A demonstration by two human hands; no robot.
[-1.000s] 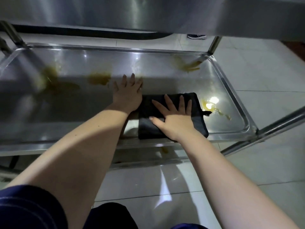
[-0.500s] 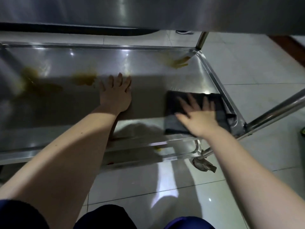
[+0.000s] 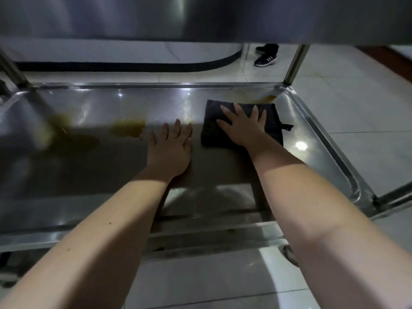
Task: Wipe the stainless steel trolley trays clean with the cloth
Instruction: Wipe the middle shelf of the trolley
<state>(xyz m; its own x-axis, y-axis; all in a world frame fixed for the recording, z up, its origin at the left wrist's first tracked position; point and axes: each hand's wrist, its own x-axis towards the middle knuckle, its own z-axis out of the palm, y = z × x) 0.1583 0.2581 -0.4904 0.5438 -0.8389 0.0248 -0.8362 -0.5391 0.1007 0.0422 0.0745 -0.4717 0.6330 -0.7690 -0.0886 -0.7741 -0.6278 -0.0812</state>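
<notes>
black sneaker [image 3: 266, 58] — pale floor tiles [image 3: 367, 121]

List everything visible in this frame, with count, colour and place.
tray: one, steel, middle level of the trolley
upper shelf: one, steel, overhead across the top of the view
posts: two, steel, at the tray's far corners
cloth: one, dark grey, folded, on the tray's right part
stains: three, yellow-brown; two on the tray's left part, one in the far right corner just beyond the cloth
shoe: one plain to see, black with white stripes, on the floor beyond the trolley
floor: pale tiles, all around
left hand: flat on the bare tray, beside the cloth
right hand: flat on the cloth, fingers spread
</notes>
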